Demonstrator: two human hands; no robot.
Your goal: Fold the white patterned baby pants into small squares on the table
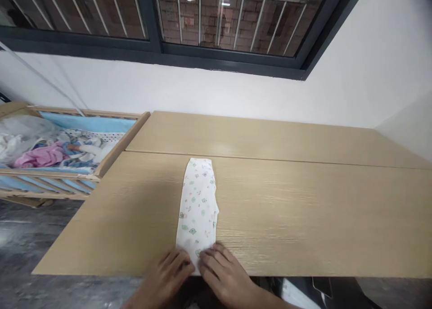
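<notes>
A pair of small white baby pants [198, 201] with a sparse green and pink print lies flat on the wooden tabletop, folded lengthwise into a narrow strip. One end points toward the wall, and a small corner juts out along the right side. At the near end, by the table's front edge, my left hand [170, 273] has its curled fingers closed on the left corner of the cloth. Opposite it, my right hand [222, 270] grips the right side with bent fingers. My fingertips partly cover the near end of the fabric.
The wide wooden table [303, 201] has a seam running across it and reaches the white wall. On the left stands a wooden crib [118, 142] with blue lining, holding a pink cloth [42, 156] and other crumpled fabrics. A dark-framed barred window [229, 61] is above.
</notes>
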